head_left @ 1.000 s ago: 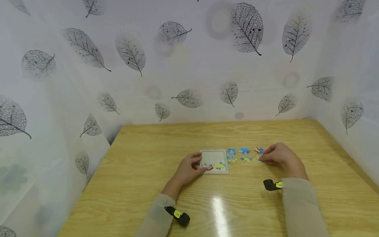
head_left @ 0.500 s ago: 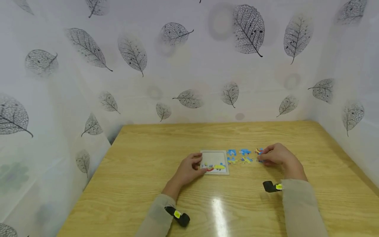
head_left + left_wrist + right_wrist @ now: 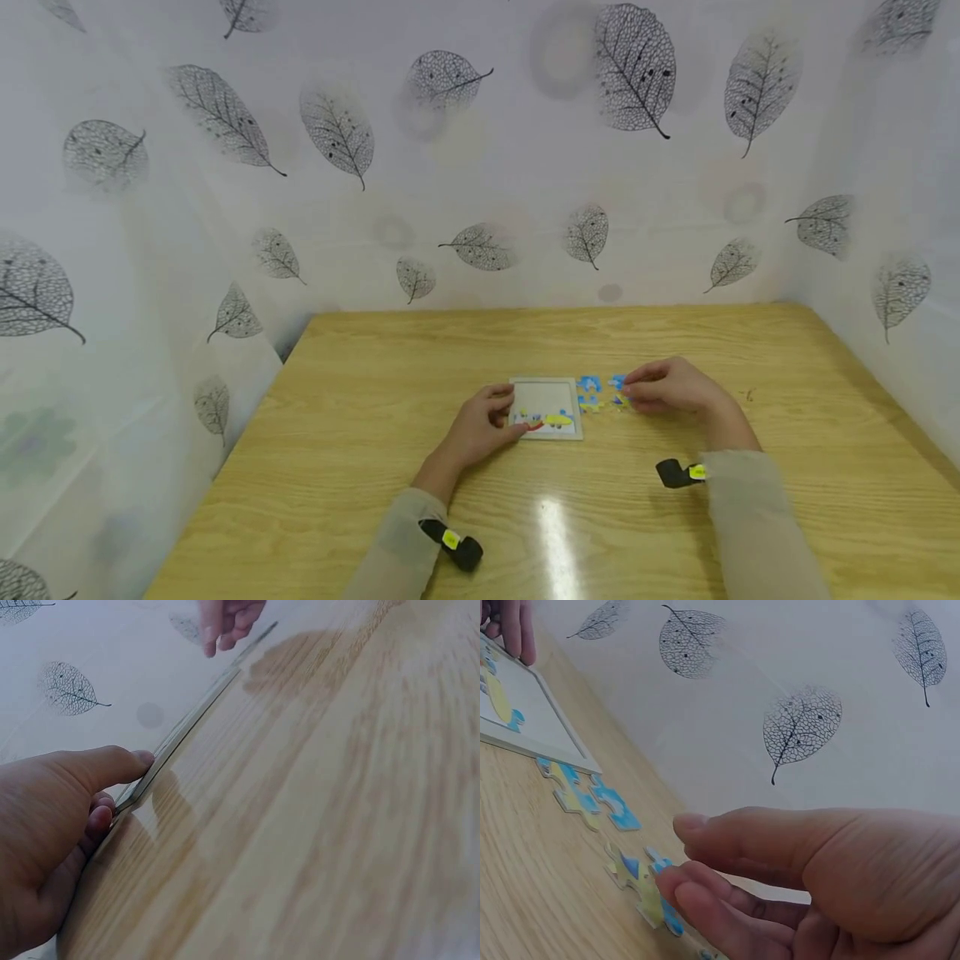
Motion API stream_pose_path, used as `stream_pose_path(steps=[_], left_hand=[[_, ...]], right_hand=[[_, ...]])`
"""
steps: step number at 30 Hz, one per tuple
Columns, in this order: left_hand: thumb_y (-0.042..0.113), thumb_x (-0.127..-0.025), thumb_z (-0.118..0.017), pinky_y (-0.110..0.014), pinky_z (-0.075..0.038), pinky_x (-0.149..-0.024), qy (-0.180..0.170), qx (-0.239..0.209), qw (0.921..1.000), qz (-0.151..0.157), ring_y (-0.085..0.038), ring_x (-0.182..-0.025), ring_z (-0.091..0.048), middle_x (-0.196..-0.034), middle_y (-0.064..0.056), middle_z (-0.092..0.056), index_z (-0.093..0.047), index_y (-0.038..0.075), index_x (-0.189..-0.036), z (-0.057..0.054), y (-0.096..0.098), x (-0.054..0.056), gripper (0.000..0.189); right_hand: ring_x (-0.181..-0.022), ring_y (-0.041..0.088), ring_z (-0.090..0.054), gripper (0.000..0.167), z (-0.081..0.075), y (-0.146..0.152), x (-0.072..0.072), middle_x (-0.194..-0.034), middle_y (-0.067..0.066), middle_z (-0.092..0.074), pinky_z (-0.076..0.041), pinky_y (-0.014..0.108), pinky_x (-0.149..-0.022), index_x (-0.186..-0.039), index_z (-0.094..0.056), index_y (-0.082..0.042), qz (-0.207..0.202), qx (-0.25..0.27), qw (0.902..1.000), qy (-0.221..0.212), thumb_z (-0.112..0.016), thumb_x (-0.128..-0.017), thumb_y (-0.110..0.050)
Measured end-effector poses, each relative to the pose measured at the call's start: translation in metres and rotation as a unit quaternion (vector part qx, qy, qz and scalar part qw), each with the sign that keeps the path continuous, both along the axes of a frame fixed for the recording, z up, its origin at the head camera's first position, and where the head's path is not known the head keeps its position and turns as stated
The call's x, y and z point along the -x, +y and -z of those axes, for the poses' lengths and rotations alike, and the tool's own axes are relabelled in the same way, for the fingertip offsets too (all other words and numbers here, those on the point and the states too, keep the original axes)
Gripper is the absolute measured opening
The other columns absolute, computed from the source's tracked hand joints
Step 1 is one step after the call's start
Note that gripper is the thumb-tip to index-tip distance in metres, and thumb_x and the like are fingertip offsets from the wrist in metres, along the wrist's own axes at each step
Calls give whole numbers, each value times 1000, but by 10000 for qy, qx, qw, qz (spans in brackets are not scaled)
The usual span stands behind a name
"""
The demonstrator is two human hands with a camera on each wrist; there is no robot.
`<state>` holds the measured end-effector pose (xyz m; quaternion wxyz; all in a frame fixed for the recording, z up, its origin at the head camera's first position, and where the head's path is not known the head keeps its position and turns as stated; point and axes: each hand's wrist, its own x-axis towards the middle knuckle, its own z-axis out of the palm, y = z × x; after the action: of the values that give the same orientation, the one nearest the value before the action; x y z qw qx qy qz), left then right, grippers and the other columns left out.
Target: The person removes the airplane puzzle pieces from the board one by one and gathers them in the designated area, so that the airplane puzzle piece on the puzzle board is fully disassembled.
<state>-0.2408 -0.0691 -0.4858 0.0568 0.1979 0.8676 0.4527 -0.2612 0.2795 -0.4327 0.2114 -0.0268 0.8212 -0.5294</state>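
Note:
A square puzzle tray with a pale rim lies on the table, its lower part filled with a yellow and red picture. My left hand holds its left side, thumb on the rim and fingertips at the edge. To the tray's right are blue jigsaw pieces and yellow-and-blue jigsaw pieces. Over the right end of these pieces hovers my right hand, thumb and fingers apart with nothing between them. Close below its fingertips lies a yellow piece; other pieces are largely hidden by the hand.
The wooden table meets a leaf-printed curtain at the back and sides. A black wrist camera sits at the right sleeve, another black camera at the left.
My right hand has moved left along the row, from the rightmost pieces to the middle ones. The left hand has stayed on the tray.

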Motion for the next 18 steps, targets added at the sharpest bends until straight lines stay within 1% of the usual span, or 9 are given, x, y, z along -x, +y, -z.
stream_pose_path(steps=[3, 8, 9, 11, 16, 18], left_hand=[[26, -88, -78, -20, -49, -81, -7, 12, 10000, -10, -11, -97, -57, -148, -3, -51, -56, 0, -139, 1, -1, 0, 61], [26, -88, -78, -20, -48, -81, -3, 44, 10000, -13, -10, -97, -56, -147, -3, -51, -56, 1, -139, 0, -2, 1, 61], [26, -88, -78, -20, -48, -81, -8, 33, 10000, -17, -10, -97, -56, -147, -3, -51, -56, 0, -139, 0, -2, 2, 61], [25, -88, -78, -20, -48, -81, -52, -4, 10000, -36, -10, -97, -55, -147, -3, -51, -56, 0, -139, 0, -2, 2, 61], [24, -87, -79, -19, -48, -82, -158, -39, 9998, -69, -10, -98, -55, -148, -3, -51, -55, -1, -140, -1, 0, 1, 62], [24, -87, -79, -19, -49, -82, -134, -51, 9999, -60, -10, -98, -55, -148, -4, -51, -55, -2, -139, -1, 1, 1, 63]], right_hand=[[-87, 16, -70, 42, 2, -8, 2, -103, 13, -72, -59, 31, -79, -123, -61, 13, -65, 66, 10000, 11, -71, -93, -15], [-89, 15, -70, 42, 4, -20, 4, -109, 14, -71, -59, 31, -80, -123, -63, 11, -129, 98, 9999, 46, -72, -93, -17], [-88, 15, -70, 42, 5, -23, 5, -109, 13, -71, -59, 31, -80, -122, -64, 10, -81, 111, 9999, 21, -73, -92, -17], [-87, 15, -70, 40, 5, -28, 6, -106, 14, -71, -59, 31, -79, -121, -64, 11, -139, 125, 9998, 78, -73, -92, -16], [-85, 16, -70, 37, 4, -39, 5, -103, 13, -70, -59, 30, -79, -120, -63, 13, -326, 243, 9991, 122, -71, -92, -11], [-86, 16, -70, 37, 4, -45, 5, -103, 12, -71, -59, 31, -79, -119, -63, 14, -421, 290, 9986, 165, -71, -92, -10]])
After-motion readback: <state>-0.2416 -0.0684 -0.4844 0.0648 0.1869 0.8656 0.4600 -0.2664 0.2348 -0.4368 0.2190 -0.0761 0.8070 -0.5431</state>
